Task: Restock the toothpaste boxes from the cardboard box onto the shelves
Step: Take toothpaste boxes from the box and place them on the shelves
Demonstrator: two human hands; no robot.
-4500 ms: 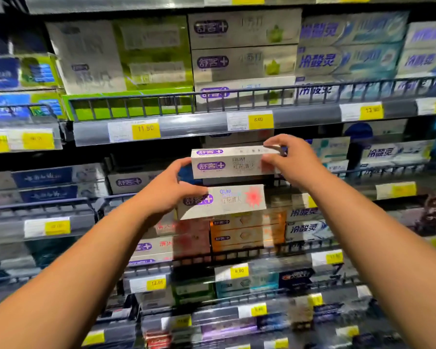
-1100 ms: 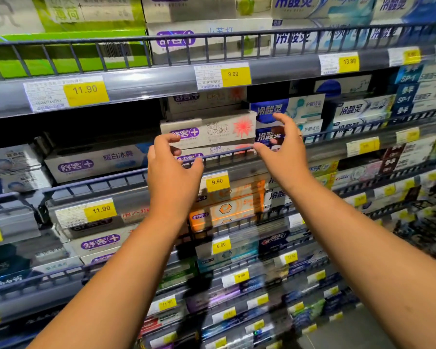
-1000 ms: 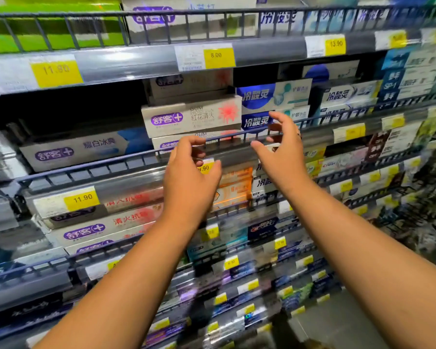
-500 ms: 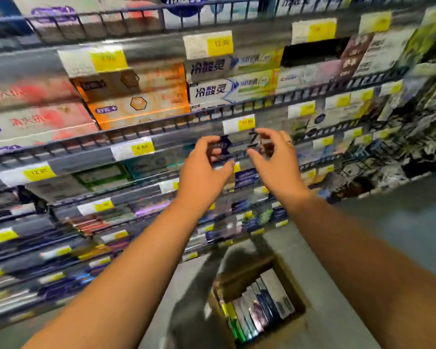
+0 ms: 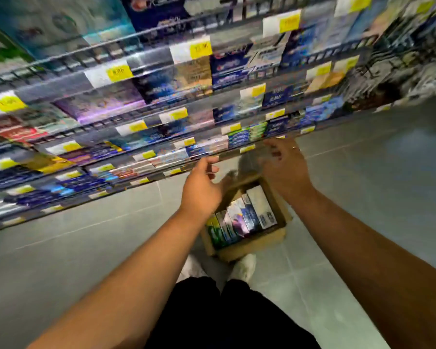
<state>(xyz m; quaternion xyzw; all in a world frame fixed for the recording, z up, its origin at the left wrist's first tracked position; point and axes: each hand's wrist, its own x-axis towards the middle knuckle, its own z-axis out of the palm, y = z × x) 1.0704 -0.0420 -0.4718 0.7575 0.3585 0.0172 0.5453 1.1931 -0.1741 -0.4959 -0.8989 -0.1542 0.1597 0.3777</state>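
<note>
An open cardboard box (image 5: 252,244) sits on the floor in front of my feet. Several toothpaste boxes (image 5: 242,217) stand packed side by side inside it. My left hand (image 5: 202,187) hovers above the box's left side, fingers loosely curled and holding nothing. My right hand (image 5: 283,170) hovers above the box's far right corner, fingers relaxed and empty, a ring on one finger. The lower shelves (image 5: 161,137) full of toothpaste boxes run across the top of the view, blurred by motion.
Grey floor tiles (image 5: 86,253) spread around the box. My white shoes (image 5: 242,269) stand just behind it, with dark trousers below. Yellow price tags (image 5: 118,73) line the shelf rails. Darker goods (image 5: 400,79) fill the far right of the shelving.
The white box I held went onto the shelf and both hands let go. My view has swung down from the upper shelves, and both empty hands have dropped toward the cardboard box.
</note>
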